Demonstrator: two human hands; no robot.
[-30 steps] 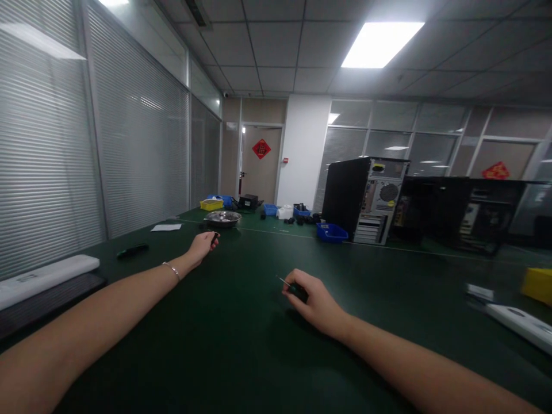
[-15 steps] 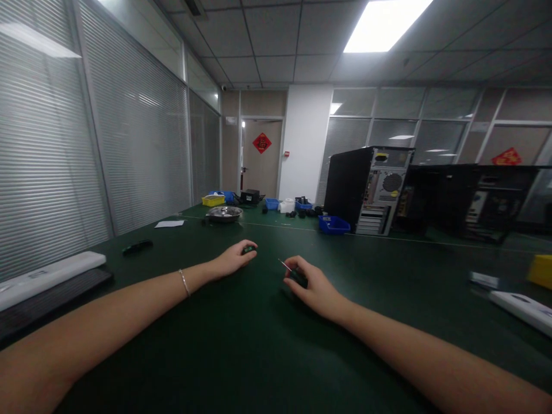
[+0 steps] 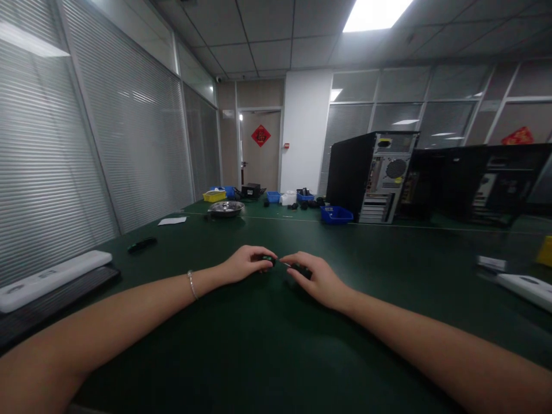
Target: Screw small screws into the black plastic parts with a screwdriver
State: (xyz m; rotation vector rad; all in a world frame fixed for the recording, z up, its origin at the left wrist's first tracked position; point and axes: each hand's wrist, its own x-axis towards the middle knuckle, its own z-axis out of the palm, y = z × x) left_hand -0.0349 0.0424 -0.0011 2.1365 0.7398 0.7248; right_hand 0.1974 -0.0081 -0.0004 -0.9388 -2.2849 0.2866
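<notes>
My left hand [image 3: 245,265] and right hand [image 3: 317,279] rest close together on the green counter [image 3: 241,345], fingertips almost meeting. My left hand is curled around a small dark part [image 3: 268,260], pinched at my fingertips; I cannot tell what it is. My right hand is clenched around a screwdriver [image 3: 297,269], its dark handle mostly hidden under my fingers and its thin metal shaft pointing left, the tip just beside or touching the part. A bracelet [image 3: 192,284] sits on my left wrist. Off to my left lie a white bar [image 3: 52,279] with a black keyboard [image 3: 56,296] beside it, and farther on a dark remote [image 3: 142,245] and a sheet of paper [image 3: 172,221]. Well beyond my hands stand a metal bowl [image 3: 225,208], a yellow bin [image 3: 214,196] and a blue bin [image 3: 337,215]. The blue bin sits just beside an upright computer case [image 3: 371,177] whose back panel faces me. At the far right edge lie a white device [image 3: 524,287] and something yellow [image 3: 545,251], too blurred to tell.
</notes>
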